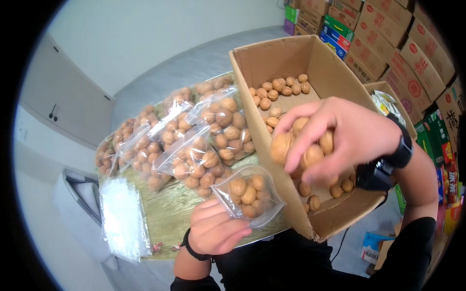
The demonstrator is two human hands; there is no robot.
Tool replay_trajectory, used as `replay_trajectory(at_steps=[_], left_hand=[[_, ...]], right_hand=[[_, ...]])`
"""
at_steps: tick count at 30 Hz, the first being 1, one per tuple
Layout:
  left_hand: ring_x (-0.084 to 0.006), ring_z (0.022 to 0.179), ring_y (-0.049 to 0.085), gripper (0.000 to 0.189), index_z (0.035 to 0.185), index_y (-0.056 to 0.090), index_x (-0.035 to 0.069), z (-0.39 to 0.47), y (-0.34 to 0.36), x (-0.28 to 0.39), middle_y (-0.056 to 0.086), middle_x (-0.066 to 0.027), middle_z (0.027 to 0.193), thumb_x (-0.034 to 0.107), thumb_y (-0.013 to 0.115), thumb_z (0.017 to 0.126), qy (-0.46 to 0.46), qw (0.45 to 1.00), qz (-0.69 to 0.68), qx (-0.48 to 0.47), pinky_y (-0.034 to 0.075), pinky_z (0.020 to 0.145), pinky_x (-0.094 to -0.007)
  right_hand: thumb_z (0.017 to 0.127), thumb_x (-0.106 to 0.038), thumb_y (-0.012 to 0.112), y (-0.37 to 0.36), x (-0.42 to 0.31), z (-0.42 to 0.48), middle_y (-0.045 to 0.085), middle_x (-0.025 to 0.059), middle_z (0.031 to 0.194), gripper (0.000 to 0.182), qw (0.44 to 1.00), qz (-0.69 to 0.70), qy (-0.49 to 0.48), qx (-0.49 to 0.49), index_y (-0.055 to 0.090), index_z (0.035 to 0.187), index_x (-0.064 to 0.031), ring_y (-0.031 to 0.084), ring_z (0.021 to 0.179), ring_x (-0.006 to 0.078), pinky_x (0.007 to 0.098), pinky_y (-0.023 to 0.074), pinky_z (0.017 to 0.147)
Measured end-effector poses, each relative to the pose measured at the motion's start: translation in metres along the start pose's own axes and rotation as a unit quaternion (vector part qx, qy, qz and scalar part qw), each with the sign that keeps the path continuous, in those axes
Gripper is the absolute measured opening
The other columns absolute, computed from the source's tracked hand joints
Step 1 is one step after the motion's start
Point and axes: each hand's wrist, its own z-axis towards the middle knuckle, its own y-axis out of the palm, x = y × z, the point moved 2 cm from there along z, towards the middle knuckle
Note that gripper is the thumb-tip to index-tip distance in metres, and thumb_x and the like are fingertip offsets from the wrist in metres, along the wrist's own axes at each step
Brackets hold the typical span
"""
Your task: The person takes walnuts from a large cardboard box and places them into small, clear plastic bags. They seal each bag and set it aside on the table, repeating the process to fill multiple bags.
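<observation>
My left hand (219, 228) grips the rim of a clear plastic zip bag (267, 218), whose mouth faces up and gapes. Several walnuts (249, 194) lie inside it. Over the cardboard box (296, 214), my right hand (335, 134) is closed around several walnuts (312, 155), a little blurred. Loose walnuts (282, 87) cover part of the box floor below, some of them hidden by the hand. Left of the box, several filled bags of walnuts (198, 163) are crowded together on the table.
A stack of flat clear bags (123, 218) lies on the wood-patterned table (174, 214) at its left end. A grey chair (78, 214) stands beyond it. Stacked cartons (378, 32) rise at the right, and a smaller box with packets (387, 105) adjoins the walnut box.
</observation>
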Motion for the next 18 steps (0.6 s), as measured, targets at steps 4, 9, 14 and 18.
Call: replay_trajectory(at_steps=[4, 9, 14, 18], left_hand=[[-0.0280, 0.067, 0.067, 0.020, 0.088, 0.072, 0.004, 0.002, -0.003, 0.003, 0.068, -0.0084, 0.077, 0.008, 0.084, 0.072, 0.018, 1.000, 0.015, 0.005, 0.051, 0.062, -0.0353], [-0.0275, 0.067, 0.066, 0.019, 0.089, 0.072, 0.003, 0.004, -0.001, 0.000, 0.069, -0.0094, 0.079, 0.006, 0.083, 0.073, 0.032, 0.999, 0.002, 0.029, 0.048, 0.059, -0.0341], [-0.0259, 0.061, 0.061, 0.018, 0.088, 0.071, 0.004, 0.003, -0.006, 0.003, 0.064, -0.0074, 0.073, 0.005, 0.083, 0.074, 0.022, 0.999, 0.015, 0.021, 0.045, 0.055, -0.0344], [-0.0258, 0.059, 0.059, 0.017, 0.086, 0.071, 0.005, 0.000, -0.004, 0.002, 0.062, -0.0071, 0.071, 0.006, 0.083, 0.075, 0.031, 0.998, 0.009, 0.044, 0.044, 0.054, -0.0354]], right_hand=[[0.078, -0.016, 0.082, 0.027, -0.051, 0.021, 0.064, 0.0079, 0.117, 0.025, 0.987, -0.119, -0.072, -0.077, 0.081, 0.102, -0.0141, 0.067, 0.098, 0.0259, 0.0327, 0.0536, 0.085], [0.086, -0.015, 0.072, 0.053, -0.064, 0.041, 0.059, 0.0082, 0.112, 0.013, 0.959, -0.234, -0.049, -0.155, 0.076, 0.098, -0.0106, 0.067, 0.094, 0.0287, 0.0366, 0.0553, 0.082], [0.086, -0.016, 0.073, 0.063, -0.062, 0.054, 0.061, 0.0098, 0.113, 0.012, 0.969, -0.220, -0.035, -0.106, 0.075, 0.097, -0.0106, 0.068, 0.093, 0.0296, 0.0374, 0.0551, 0.083], [0.081, -0.015, 0.079, 0.065, -0.062, 0.056, 0.061, 0.0094, 0.118, 0.019, 0.983, -0.166, -0.075, -0.024, 0.077, 0.100, -0.0112, 0.068, 0.093, 0.0288, 0.0367, 0.0546, 0.085]])
